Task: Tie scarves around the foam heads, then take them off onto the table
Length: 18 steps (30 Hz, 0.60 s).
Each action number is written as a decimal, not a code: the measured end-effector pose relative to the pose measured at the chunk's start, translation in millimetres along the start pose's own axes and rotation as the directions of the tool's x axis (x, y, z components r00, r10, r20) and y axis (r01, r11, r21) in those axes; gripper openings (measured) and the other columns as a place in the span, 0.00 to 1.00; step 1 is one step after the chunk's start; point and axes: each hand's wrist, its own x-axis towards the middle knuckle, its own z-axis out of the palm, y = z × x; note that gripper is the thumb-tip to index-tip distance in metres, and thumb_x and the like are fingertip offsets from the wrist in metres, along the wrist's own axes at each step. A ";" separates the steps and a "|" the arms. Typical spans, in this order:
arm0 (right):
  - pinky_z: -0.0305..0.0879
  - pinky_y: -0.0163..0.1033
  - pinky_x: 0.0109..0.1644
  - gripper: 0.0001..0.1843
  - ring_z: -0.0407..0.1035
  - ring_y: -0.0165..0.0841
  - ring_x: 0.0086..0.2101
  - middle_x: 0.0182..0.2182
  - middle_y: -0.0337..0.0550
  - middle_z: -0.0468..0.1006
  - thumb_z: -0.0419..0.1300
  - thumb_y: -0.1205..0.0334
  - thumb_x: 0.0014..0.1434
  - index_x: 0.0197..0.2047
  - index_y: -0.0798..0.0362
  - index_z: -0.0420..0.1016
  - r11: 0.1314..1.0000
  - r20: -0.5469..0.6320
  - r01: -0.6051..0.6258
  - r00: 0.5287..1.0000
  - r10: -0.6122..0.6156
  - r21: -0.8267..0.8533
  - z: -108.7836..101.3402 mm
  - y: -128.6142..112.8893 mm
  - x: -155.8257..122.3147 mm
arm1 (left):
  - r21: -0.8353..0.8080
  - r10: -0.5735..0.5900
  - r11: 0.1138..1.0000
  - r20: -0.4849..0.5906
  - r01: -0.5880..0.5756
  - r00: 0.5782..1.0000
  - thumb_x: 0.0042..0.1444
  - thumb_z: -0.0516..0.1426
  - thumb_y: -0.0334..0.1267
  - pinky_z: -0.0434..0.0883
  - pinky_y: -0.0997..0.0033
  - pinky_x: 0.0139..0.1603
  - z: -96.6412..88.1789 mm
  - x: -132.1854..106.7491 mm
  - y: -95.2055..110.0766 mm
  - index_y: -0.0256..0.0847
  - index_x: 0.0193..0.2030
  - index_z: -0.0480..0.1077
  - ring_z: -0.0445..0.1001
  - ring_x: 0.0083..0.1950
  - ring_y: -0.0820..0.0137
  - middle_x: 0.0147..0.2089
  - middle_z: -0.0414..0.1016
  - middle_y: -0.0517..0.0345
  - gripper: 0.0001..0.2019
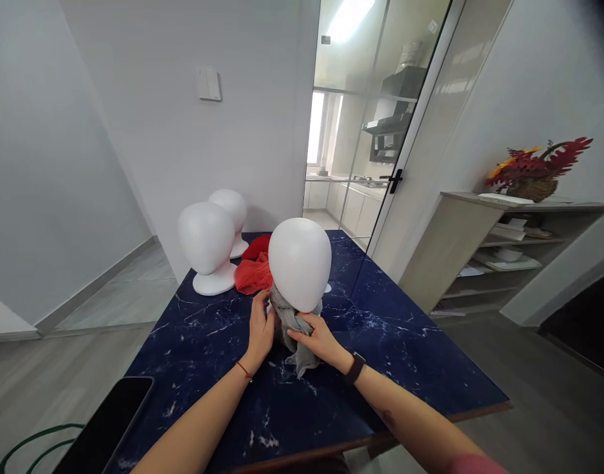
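Observation:
A white mannequin head [301, 263] stands upright on the table in front of me, with a grey scarf [304, 359] wrapped around its neck. The scarf's loose end hangs down in front, onto the tabletop. My right hand [318, 337] pinches the folded scarf just below the chin, thumb and fingers closed on the cloth. On the neck's left side, my left hand [261, 326] grips the scarf's edge; its fingertips are partly hidden by the cloth. Most of the neck and base is covered by the scarf and my hands.
Two more white mannequin heads, a nearer head [206, 237] and a farther head [229, 205], stand back left. Red cloth [253, 273] lies beside them on the dark blue marbled table [381, 349]. A black phone-like device [107, 424] is at front left. A shelf [472, 204] stands right.

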 end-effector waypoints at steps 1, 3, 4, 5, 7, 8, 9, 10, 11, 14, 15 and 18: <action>0.58 0.31 0.35 0.13 0.61 0.27 0.29 0.27 0.36 0.69 0.61 0.53 0.54 0.32 0.56 0.71 1.000 0.014 -0.012 1.000 0.012 0.023 0.7 2.3 -1.1 | 0.053 0.014 0.998 -0.012 -0.014 1.000 0.57 0.47 0.30 0.64 0.59 0.55 -4.2 -3.0 1.8 0.41 0.49 0.62 0.64 0.54 0.65 0.51 0.64 0.50 0.13; 0.60 0.32 0.37 0.14 0.63 0.28 0.31 0.30 0.37 0.72 0.61 0.52 0.53 0.36 0.55 0.73 0.999 0.016 -0.021 1.000 0.020 0.038 0.9 6.2 -4.1 | 0.151 0.084 0.984 0.053 -0.091 0.995 0.53 0.49 0.26 0.65 0.61 0.52 -8.6 -8.0 4.7 0.40 0.43 0.64 0.65 0.51 0.64 0.47 0.64 0.51 0.12; 0.61 0.32 0.39 0.15 0.65 0.29 0.33 0.32 0.38 0.73 0.62 0.52 0.53 0.38 0.55 0.73 0.999 0.012 -0.018 1.000 0.018 0.032 0.5 7.2 -5.9 | 0.187 0.133 0.970 0.129 -0.156 0.983 0.51 0.50 0.25 0.66 0.61 0.52 -9.0 -9.9 5.5 0.40 0.42 0.65 0.65 0.51 0.64 0.47 0.64 0.51 0.13; 0.61 0.33 0.40 0.16 0.66 0.30 0.34 0.33 0.38 0.74 0.62 0.52 0.52 0.40 0.54 0.73 1.000 0.009 -0.012 1.000 0.012 0.022 0.1 7.5 -7.7 | 0.215 0.178 0.951 0.214 -0.224 0.961 0.49 0.51 0.25 0.66 0.61 0.52 -8.7 -11.3 5.8 0.41 0.43 0.66 0.64 0.51 0.63 0.47 0.64 0.50 0.14; 0.62 0.34 0.41 0.16 0.68 0.31 0.35 0.35 0.39 0.75 0.62 0.53 0.52 0.41 0.54 0.74 1.000 0.015 0.004 1.000 -0.004 0.009 -1.5 6.3 -11.0 | 0.274 0.229 0.905 0.329 -0.325 0.916 0.48 0.53 0.26 0.66 0.59 0.51 -7.6 -12.0 4.4 0.40 0.45 0.67 0.64 0.50 0.61 0.48 0.65 0.50 0.16; 0.62 0.34 0.42 0.16 0.68 0.31 0.35 0.35 0.39 0.76 0.62 0.53 0.52 0.41 0.54 0.74 1.000 0.018 0.011 1.000 -0.011 0.008 -2.7 5.2 -12.3 | 0.311 0.231 0.885 0.353 -0.347 0.907 0.47 0.54 0.27 0.65 0.58 0.50 -7.6 -11.2 2.7 0.40 0.44 0.67 0.64 0.50 0.60 0.48 0.66 0.49 0.15; 0.62 0.34 0.42 0.16 0.69 0.31 0.35 0.35 0.40 0.77 0.62 0.53 0.53 0.41 0.54 0.74 1.000 0.014 0.018 1.000 -0.018 0.010 -4.3 4.1 -13.2 | 0.344 0.222 0.872 0.357 -0.348 0.907 0.47 0.55 0.27 0.65 0.57 0.50 -8.3 -9.6 0.3 0.40 0.42 0.68 0.64 0.49 0.60 0.47 0.67 0.49 0.14; 0.62 0.34 0.42 0.16 0.69 0.31 0.35 0.35 0.40 0.77 0.61 0.53 0.54 0.42 0.54 0.75 1.000 -0.003 0.025 1.000 -0.025 0.014 -6.5 3.4 -13.8 | 0.363 0.205 0.870 0.348 -0.333 0.915 0.46 0.55 0.27 0.65 0.56 0.50 -9.8 -7.3 -2.7 0.40 0.39 0.69 0.64 0.48 0.60 0.45 0.68 0.49 0.12; 0.62 0.34 0.42 0.15 0.69 0.31 0.35 0.35 0.41 0.77 0.60 0.53 0.55 0.41 0.54 0.75 0.999 -0.037 0.032 0.999 -0.031 0.018 -9.3 3.2 -14.1 | 0.364 0.183 0.880 0.331 -0.304 0.926 0.46 0.55 0.27 0.65 0.56 0.50 -12.2 -4.4 -6.1 0.39 0.37 0.69 0.64 0.48 0.60 0.45 0.68 0.49 0.10; 0.61 0.33 0.38 0.16 0.68 0.31 0.32 0.31 0.41 0.77 0.55 0.52 0.58 0.35 0.55 0.75 0.999 -0.250 0.030 0.968 -0.022 0.028 -21.2 6.8 -13.3 | 0.269 0.087 0.949 0.272 -0.163 0.958 0.43 0.54 0.26 0.66 0.61 0.50 -21.7 5.9 -17.3 0.39 0.32 0.70 0.66 0.47 0.62 0.43 0.69 0.51 0.09; 0.59 0.33 0.36 0.18 0.67 0.30 0.30 0.28 0.40 0.75 0.53 0.51 0.60 0.31 0.56 0.74 0.999 -0.353 0.019 0.936 -0.005 0.037 -25.9 9.5 -12.3 | 0.216 0.035 0.972 0.240 -0.088 0.970 0.42 0.54 0.25 0.66 0.62 0.50 -24.6 9.1 -20.9 0.39 0.30 0.70 0.67 0.46 0.64 0.42 0.69 0.53 0.09; 0.55 0.32 0.32 0.21 0.60 0.27 0.26 0.22 0.37 0.68 0.50 0.49 0.61 0.24 0.56 0.68 0.992 -0.626 -0.065 0.771 0.120 0.110 -39.7 20.8 -6.9 | -0.051 -0.222 0.973 0.070 0.226 0.972 0.39 0.54 0.25 0.67 0.66 0.47 -29.0 16.6 -31.3 0.39 0.27 0.72 0.70 0.41 0.67 0.37 0.72 0.57 0.08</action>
